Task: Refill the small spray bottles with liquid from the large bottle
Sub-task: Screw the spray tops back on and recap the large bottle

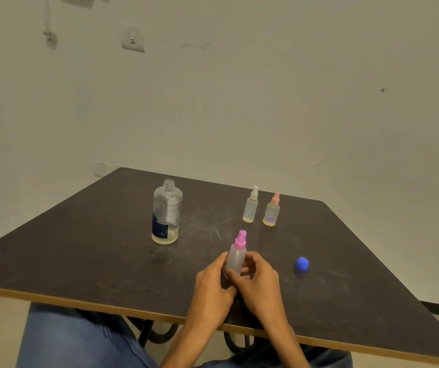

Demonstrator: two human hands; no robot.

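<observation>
A small frosted spray bottle with a pink-purple spray top (237, 252) stands upright near the table's front, held from both sides. My left hand (214, 281) wraps its lower left side and my right hand (258, 280) grips its base from the right. The large clear bottle (166, 212) stands uncapped at the left-centre, with a little yellowish liquid at its bottom. Its blue cap (302, 264) lies on the table to the right of my hands. Two more small spray bottles stand further back: one with a white top (251, 205) and one with a pink top (272, 211).
The dark table (93, 248) has a pale wooden edge along the front and reaches back to a plain wall. My jeans-clad legs (80, 341) show below the front edge.
</observation>
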